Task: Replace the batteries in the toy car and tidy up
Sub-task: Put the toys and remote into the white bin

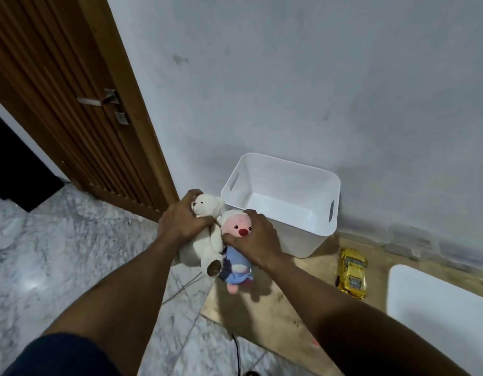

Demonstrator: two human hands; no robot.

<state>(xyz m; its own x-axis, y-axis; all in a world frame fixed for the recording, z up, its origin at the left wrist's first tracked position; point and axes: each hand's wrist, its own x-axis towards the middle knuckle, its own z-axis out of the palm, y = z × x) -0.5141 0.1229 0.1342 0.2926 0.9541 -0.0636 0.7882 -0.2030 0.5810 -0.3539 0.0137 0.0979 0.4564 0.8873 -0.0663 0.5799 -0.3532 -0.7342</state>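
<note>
The left hand (pixel 180 221) squeezes a white teddy bear (pixel 205 240); the right hand (pixel 255 238) squeezes a pink doll (pixel 236 263), by the white bin (pixel 282 204)

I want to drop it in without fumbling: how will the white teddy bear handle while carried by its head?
Probably floppy: the white teddy bear dangles from the left hand, leg hanging loose. Likely light, since one hand lifts it with the fingers around its neck. Being soft plush, it should not slip or break if dropped into the white bin.
</note>
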